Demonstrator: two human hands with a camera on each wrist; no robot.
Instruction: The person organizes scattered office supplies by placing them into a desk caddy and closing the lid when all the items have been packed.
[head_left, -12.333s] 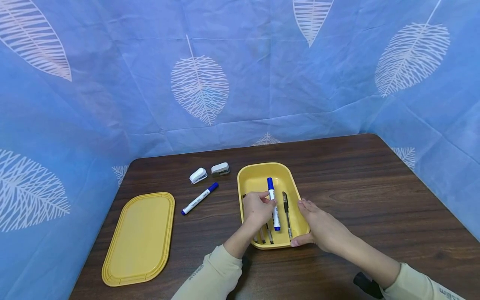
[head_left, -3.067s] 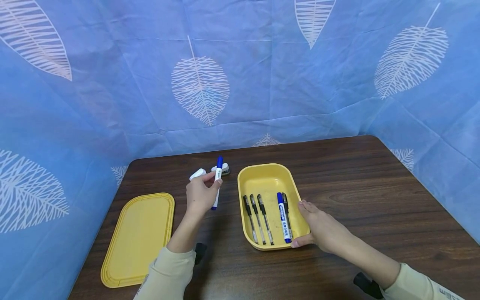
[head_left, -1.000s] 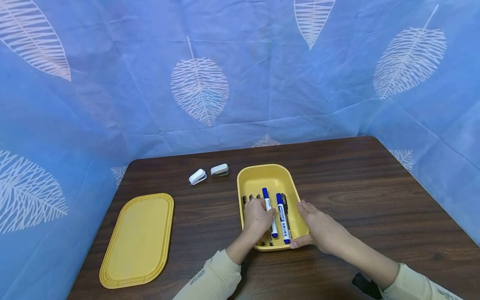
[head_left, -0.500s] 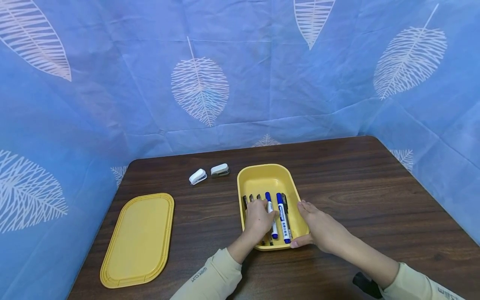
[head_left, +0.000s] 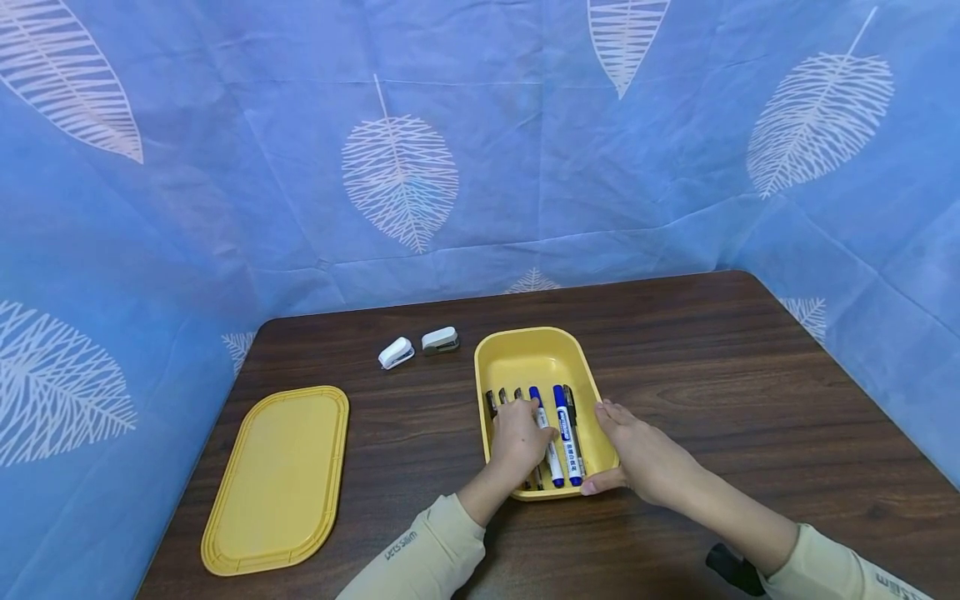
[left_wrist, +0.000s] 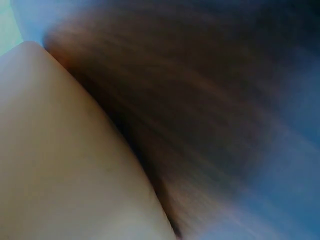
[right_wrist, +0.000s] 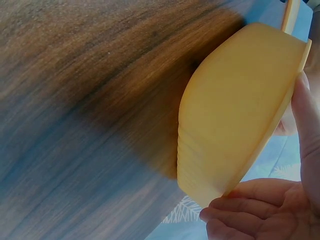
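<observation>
A yellow box (head_left: 517,354) stands on the table. Inside it, my left hand (head_left: 517,437) pinches a blue-capped whiteboard marker (head_left: 554,465) between thumb and fingers, low against the bottom. To its right lies a second blue-and-white marker (head_left: 567,442), beside a black gel pen (head_left: 571,402). Several more black gel pens (head_left: 491,403) line the left side, partly covered by the left hand. With fairly straight fingers, my right hand (head_left: 648,458) rests against the box's near right corner. The right wrist view shows its thumb (right_wrist: 305,107) at the rim. Only blurred forearm and table show in the left wrist view.
A yellow lid (head_left: 277,479) lies flat at the left of the dark wooden table (head_left: 720,358). Behind it, two small white staplers, one more to the left (head_left: 395,353) and one more to the right (head_left: 440,339), sit near the back edge. A blue leaf-patterned cloth (head_left: 480,167) hangs behind.
Earlier, the left hand carried the marker from beside the staplers into the box. In the last second the marker has settled lower, its near end shifting right. The right hand stays at the corner.
</observation>
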